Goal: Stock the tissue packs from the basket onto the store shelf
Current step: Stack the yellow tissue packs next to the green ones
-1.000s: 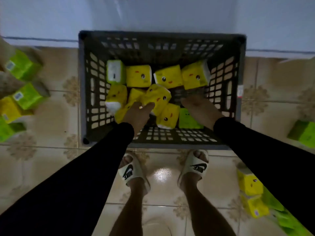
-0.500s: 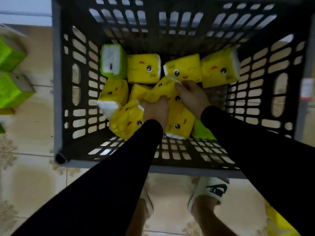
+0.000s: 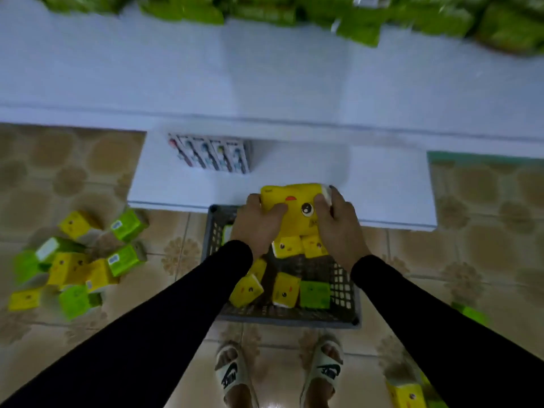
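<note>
Both the left hand [image 3: 259, 228] and right hand [image 3: 338, 228] grip 1 yellow tissue pack [image 3: 297, 210] above the basket [image 3: 341, 287], so carrying is underway; next it needs setting on the white shelf [image 3: 206, 72]

a box of toothbrushes [image 3: 211, 154] stands on the low white step [image 3: 382, 189], near its back edge. two white slippers [image 3: 231, 375] with black logos rest on the patterned beige floor tiles [image 3: 485, 225], side by side.
</note>
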